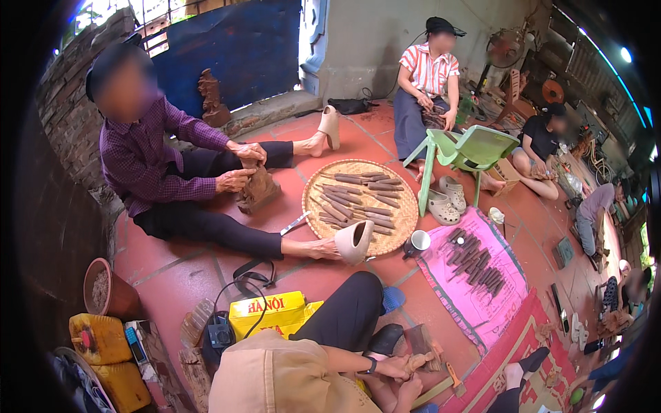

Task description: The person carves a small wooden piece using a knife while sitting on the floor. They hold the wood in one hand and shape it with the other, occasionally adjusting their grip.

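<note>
Small wood carving (416,361) at approx 5 o'clock, low in the frame, over the red tile floor (172,275). Left hand (394,368) is wrapped round it; right hand (411,391) cups it from below, grip partly hidden. Prob. stiff, light, w/ thin fragile details, so hold by the thick body. Count: 1 carving in hand, 1 round basket tray (361,206) of dark sticks at 12 o'clock, 1 pink mat (475,275) w/ more at 2 o'clock.

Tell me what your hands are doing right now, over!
Left hand and right hand both closed on a small pale wooden carving over the lap. Dark wooden block just beyond it. Nothing blocking the hands.
</note>
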### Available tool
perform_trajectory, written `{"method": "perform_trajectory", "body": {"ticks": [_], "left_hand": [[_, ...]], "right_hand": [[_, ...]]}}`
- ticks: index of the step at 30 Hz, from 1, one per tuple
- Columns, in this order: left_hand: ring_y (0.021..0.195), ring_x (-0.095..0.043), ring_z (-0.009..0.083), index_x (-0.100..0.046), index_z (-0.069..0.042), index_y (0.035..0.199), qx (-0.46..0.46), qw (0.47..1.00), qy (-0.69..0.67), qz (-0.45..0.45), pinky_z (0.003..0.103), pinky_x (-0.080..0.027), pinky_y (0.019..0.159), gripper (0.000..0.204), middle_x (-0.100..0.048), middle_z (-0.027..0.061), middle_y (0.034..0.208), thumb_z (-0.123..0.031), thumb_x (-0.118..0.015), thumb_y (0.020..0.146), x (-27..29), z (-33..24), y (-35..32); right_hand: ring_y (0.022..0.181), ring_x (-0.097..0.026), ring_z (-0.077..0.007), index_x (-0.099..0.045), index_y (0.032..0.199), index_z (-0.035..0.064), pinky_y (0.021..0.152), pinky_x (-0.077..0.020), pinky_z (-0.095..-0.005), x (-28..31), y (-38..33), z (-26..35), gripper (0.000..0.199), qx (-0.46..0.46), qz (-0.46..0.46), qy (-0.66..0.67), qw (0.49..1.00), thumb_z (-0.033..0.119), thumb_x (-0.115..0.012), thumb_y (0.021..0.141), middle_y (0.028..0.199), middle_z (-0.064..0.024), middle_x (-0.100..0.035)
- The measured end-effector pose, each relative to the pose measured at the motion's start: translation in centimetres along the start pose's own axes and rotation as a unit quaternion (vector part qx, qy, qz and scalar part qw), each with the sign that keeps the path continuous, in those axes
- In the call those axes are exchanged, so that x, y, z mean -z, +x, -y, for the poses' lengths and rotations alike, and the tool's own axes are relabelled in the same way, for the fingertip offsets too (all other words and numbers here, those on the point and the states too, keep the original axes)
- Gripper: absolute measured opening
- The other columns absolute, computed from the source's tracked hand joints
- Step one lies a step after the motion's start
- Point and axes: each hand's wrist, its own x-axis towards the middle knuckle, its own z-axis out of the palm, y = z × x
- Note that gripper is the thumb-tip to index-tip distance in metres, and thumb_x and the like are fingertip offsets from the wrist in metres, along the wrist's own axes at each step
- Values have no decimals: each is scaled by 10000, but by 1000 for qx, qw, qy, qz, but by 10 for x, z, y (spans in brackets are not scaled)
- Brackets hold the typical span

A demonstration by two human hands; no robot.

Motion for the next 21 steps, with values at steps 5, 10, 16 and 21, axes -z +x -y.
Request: {"method": "perform_trajectory", "body": {"ticks": [5, 10, 16, 21], "left_hand": [[912, -691, 389, -402, 99, 1281, 18, 1000, -9, 13, 428, -554, 753, 829, -665, 284, 975, -397, -737, 708, 3, -6, 7], [906, -693, 379, -390, 100, 1295, 33, 999, -16, 32, 421, -555, 743, 837, -664, 281, 969, -390, -735, 710, -2, -3, 8], [875, -702, 351, -384, 92, 1297, -21, 999, -41, -3, 409, -556, 713, 815, -671, 257, 942, -363, -734, 718, 9, -20, -10], [867, -703, 347, -399, 62, 1306, -15, 998, -50, -27, 409, -555, 704, 788, -677, 233, 940, -342, -738, 721, -11, 16, 9]], "right_hand": [[872, -664, -458, -711, 947, 21, 771, -496, -561, 12, 7, 1, 191, 1, 6, -23, 1000, 110, -547, 907, 880, -248, -697], [874, -663, -459, -711, 946, 19, 771, -495, -561, 17, 14, 2, 193, 4, 13, -35, 999, 110, -544, 908, 882, -250, -696], [875, -662, -462, -710, 946, 16, 771, -493, -561, 21, 19, 4, 196, -4, 10, -38, 999, 109, -541, 909, 883, -253, -695], [876, -661, -463, -710, 946, 14, 771, -492, -562, 22, 20, 9, 199, 12, 18, -47, 999, 109, -539, 910, 884, -255, -694]]}}
